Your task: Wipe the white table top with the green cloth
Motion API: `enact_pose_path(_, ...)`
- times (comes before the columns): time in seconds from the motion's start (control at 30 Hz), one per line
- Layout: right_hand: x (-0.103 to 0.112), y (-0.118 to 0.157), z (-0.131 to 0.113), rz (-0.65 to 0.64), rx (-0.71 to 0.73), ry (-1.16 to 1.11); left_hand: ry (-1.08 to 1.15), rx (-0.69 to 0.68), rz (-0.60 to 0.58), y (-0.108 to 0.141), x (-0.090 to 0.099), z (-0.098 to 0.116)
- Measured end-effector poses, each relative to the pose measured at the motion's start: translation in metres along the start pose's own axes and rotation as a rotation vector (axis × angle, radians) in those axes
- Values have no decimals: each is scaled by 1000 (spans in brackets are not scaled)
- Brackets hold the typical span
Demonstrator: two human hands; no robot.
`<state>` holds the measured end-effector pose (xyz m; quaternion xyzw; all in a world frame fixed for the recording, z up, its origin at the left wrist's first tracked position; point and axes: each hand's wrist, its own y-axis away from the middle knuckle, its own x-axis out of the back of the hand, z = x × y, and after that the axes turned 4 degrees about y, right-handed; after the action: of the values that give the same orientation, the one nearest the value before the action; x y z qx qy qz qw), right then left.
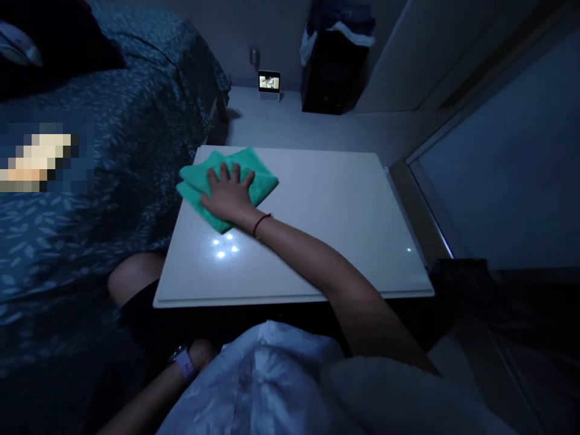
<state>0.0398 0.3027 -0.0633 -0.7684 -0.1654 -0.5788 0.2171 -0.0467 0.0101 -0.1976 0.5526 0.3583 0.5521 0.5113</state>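
A green cloth (258,172) lies spread and slightly folded over the far left corner of a white table (335,211). My right hand (230,193) presses flat on the cloth with its fingers spread, and a thin red string circles that wrist. The right forearm reaches diagonally across the near part of the tabletop. Below the table's near edge, my left hand (203,351) is close to my body, with a watch on its wrist. Its fingers are hidden from view.
A bed with a leaf-patterned cover (149,121) runs along the left. On the floor beyond the table stand a small lit screen (269,83) and a dark cabinet (333,75) with cloth on top. A sliding panel (507,157) is at the right.
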Motion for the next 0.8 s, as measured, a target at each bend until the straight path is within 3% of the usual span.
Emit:
enact_pose_path(0.13,-3,40,-43,8,289,-16,-3,5,-12,2,0,-1)
enact_pose_path(0.23,-1,56,-55,10,446,-24,-48,-26,-19,12,11,6)
enact_pose_path(0.37,-5,46,-52,-48,543,-24,-104,-3,-111,33,35,23)
enact_pose_path(0.47,-10,30,-39,-60,564,-43,-89,14,-143,41,42,29)
enact_pose_path(0.57,-9,12,-17,-73,493,-35,-78,30,-109,37,36,26)
enact_pose_path(0.8,16,-20,76,-61,18,0,-34,31,-105,35,32,23)
